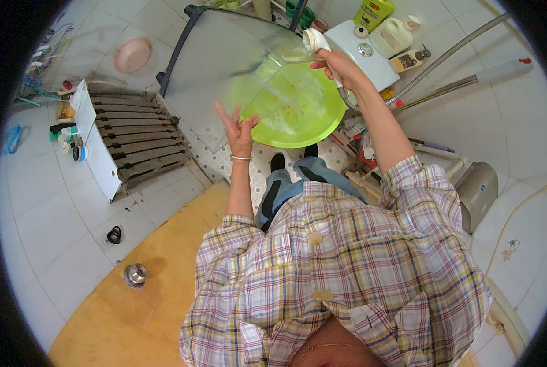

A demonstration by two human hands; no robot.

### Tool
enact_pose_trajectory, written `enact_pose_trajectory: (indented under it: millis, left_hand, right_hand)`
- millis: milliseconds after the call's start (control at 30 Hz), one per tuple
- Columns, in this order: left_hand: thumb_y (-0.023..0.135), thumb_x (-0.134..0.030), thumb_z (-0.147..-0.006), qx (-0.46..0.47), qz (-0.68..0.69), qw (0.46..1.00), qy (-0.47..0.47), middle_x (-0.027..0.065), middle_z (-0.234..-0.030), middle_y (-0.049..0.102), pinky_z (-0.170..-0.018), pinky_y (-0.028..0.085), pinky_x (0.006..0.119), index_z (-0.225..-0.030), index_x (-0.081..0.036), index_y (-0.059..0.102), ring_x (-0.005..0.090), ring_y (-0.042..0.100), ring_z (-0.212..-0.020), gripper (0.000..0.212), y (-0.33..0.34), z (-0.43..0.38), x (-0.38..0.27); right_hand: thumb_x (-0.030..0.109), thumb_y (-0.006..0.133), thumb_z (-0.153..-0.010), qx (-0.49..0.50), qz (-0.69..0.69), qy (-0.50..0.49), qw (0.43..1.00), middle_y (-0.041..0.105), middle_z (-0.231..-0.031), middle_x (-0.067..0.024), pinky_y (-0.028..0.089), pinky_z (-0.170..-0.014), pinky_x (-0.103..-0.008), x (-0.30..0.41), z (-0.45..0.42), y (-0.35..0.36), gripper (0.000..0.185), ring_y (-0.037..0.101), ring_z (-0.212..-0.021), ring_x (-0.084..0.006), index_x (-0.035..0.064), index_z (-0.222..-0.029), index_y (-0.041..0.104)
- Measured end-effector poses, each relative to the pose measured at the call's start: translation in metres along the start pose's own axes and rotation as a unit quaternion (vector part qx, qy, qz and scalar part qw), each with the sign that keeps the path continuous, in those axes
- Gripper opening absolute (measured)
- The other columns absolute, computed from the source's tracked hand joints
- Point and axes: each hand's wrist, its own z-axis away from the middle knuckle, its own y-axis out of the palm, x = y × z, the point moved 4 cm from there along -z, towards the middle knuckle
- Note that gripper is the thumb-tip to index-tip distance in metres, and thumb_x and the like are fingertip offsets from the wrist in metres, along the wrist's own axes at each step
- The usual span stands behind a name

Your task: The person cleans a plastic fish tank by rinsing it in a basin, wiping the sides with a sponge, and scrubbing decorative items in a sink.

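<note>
My left hand (240,130), with a bangle at the wrist, grips the near edge of a large translucent panel (209,55). Some of its fingers show through the panel, which has a dark strip along its far left side. My right hand (335,66) is closed around the handle of a white shower head (317,40), joined to a metal hose (438,62). Below and between the hands is a round lime-green basin (315,133) with water and whitish foam in it. The panel tilts partly over this basin, and part of the basin shows through it.
A white toilet tank (383,75) bearing bottles stands at upper right. Left are a slatted dark rack (136,133) and a white shelf (97,151) with small items. A yellow door (172,257) with a metal knob (136,275) is at lower left. Pipes (457,167) run at right.
</note>
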Motion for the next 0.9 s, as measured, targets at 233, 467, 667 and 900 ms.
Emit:
enact_pose_trajectory:
  millis: [233,467,667,900]
  left_hand:
    - [0.046,0.0,-0.084,-0.002,-0.096,0.995,0.039,0.0287,-0.132,0.033,-0.075,0.051,0.032,-0.14,-0.015,-0.01,0.0246,0.062,-0.086,0.081,0.005,0.001,-0.001]
    - [0.046,-0.005,-0.086,0.038,-0.31,0.946,0.092,0.0284,-0.131,0.035,-0.076,0.051,0.032,-0.138,-0.001,-0.005,0.0253,0.061,-0.089,0.072,-0.005,0.0,0.007]
    - [0.049,-0.008,-0.086,0.051,-0.337,0.939,0.032,0.0264,-0.128,0.039,-0.076,0.05,0.032,-0.137,0.001,0.002,0.0254,0.06,-0.091,0.07,-0.004,0.0,0.005]
    - [0.044,-0.002,-0.081,-0.021,-0.205,0.978,0.036,0.0275,-0.125,0.041,-0.07,0.053,0.032,-0.139,-0.006,-0.002,0.0258,0.062,-0.077,0.074,0.01,-0.005,-0.021]
  right_hand:
    - [0.026,0.049,-0.081,-0.012,-0.028,0.014,0.999,0.06,-0.081,-0.0112,0.035,-0.043,-0.0222,-0.022,-0.006,-0.007,0.034,0.041,-0.048,-0.0065,0.0013,-0.104,0.05]
    - [0.022,0.045,-0.078,-0.026,-0.022,0.0,0.999,0.054,-0.067,-0.0045,0.037,-0.047,-0.0264,-0.037,-0.006,-0.007,0.024,0.041,-0.048,-0.0107,0.003,-0.09,0.054]
    - [0.019,0.044,-0.077,-0.03,-0.059,-0.029,0.997,0.061,-0.079,-0.01,0.038,-0.049,-0.0276,-0.054,-0.016,-0.013,0.029,0.053,-0.061,-0.0118,0.0012,-0.098,0.054]
    - [0.027,0.047,-0.08,-0.003,-0.059,-0.011,0.998,0.062,-0.083,-0.013,0.034,-0.043,-0.0249,-0.043,-0.014,-0.007,0.033,0.048,-0.055,-0.0097,-0.0004,-0.097,0.053]
